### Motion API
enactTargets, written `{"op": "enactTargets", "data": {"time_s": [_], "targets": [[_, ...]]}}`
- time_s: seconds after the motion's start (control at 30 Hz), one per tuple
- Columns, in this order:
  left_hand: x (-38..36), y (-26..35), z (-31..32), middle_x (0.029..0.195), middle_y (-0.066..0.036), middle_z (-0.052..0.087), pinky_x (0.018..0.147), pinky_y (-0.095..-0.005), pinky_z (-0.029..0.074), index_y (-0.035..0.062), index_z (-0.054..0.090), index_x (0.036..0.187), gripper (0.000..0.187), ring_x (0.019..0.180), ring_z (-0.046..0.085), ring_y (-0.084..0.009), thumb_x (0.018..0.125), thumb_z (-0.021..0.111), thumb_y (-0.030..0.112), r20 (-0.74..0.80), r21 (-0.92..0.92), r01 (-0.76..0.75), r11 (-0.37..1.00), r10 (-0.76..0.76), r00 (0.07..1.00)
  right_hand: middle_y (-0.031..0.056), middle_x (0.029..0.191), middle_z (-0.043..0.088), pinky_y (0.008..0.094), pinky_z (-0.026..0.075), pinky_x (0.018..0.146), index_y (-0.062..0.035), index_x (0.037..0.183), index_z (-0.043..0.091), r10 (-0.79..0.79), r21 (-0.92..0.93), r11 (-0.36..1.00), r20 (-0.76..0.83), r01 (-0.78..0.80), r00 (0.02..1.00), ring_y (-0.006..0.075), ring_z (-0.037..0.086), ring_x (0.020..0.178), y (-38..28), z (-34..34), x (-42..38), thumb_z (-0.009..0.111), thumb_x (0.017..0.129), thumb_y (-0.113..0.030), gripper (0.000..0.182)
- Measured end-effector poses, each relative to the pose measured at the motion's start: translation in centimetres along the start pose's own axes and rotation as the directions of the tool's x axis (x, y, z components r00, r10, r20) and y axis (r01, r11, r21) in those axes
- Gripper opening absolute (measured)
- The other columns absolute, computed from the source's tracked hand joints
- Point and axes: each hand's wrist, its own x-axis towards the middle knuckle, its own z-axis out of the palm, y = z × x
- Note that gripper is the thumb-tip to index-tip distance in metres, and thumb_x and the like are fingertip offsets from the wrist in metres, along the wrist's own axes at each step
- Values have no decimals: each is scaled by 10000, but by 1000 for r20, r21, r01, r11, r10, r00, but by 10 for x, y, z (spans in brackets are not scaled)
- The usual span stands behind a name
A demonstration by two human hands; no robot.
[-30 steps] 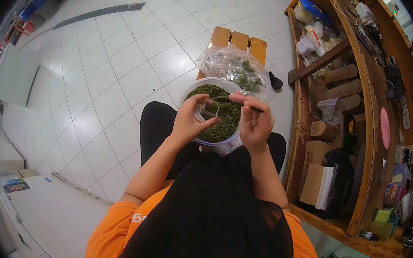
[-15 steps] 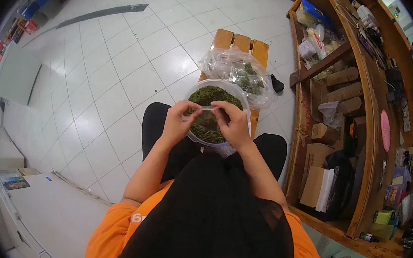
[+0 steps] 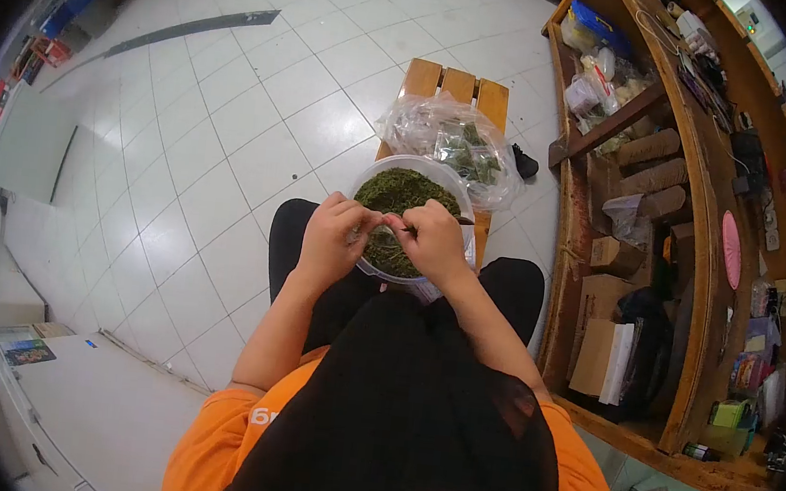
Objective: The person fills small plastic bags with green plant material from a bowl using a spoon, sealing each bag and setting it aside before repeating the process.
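Observation:
A round clear plastic tub of green, moss-like material stands in front of my lap. Over it my left hand and my right hand meet at the fingertips. The left fingers are pinched on a small clear plastic piece, partly hidden by them. My right hand is closed, with a thin dark stick-like item poking out on its right side. Just beyond the tub, a clear plastic bag with small green-filled packets lies on a slatted wooden bench.
A wooden shelf unit with boxes, bags and a pink oval item stands on the right. A black object is on the tiled floor beside the bench. A white cabinet is at the lower left.
My hands have drawn together at the fingertips, and the clear strip that stretched between them is now mostly hidden. A dark stick-like item now shows at my right hand.

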Motion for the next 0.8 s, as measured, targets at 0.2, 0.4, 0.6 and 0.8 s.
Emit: {"op": "enactTargets", "data": {"time_s": [0.2,0.4,0.6,0.8], "targets": [[5,9,-5,1084,-86,628,707,-303,438,79,585,1247,457,838,546,-179,802,656,6,-97,-207,129,970,-151,984,80,652,634,323,438,571,-9,734,662,389,481,810,-14,-335,921,185,574,613,19,1,18,630,928,-272,328],[-6,-1,13,1361,-97,462,852,-307,459,84,319,1472,727,1010,531,-148,805,602,24,383,-795,493,353,-339,859,29,832,666,301,490,780,-14,1006,679,353,661,688,55,-299,934,146,613,863,21,-5,13,661,917,-174,183],[-7,3,21,1313,-83,499,960,-301,429,35,365,1433,630,1153,527,-168,828,543,61,614,-728,663,175,-262,744,122,898,645,351,504,790,-32,963,687,-107,441,894,54,73,993,283,629,886,-8,-14,-4,702,721,26,250],[-5,5,12,1172,-57,573,913,-289,453,17,492,1292,475,1056,570,-152,822,555,2,503,-690,601,403,-331,799,110,865,638,335,509,731,-13,874,684,-114,341,930,-92,139,989,260,634,795,-3,-18,-2,722,746,5,135]]}}
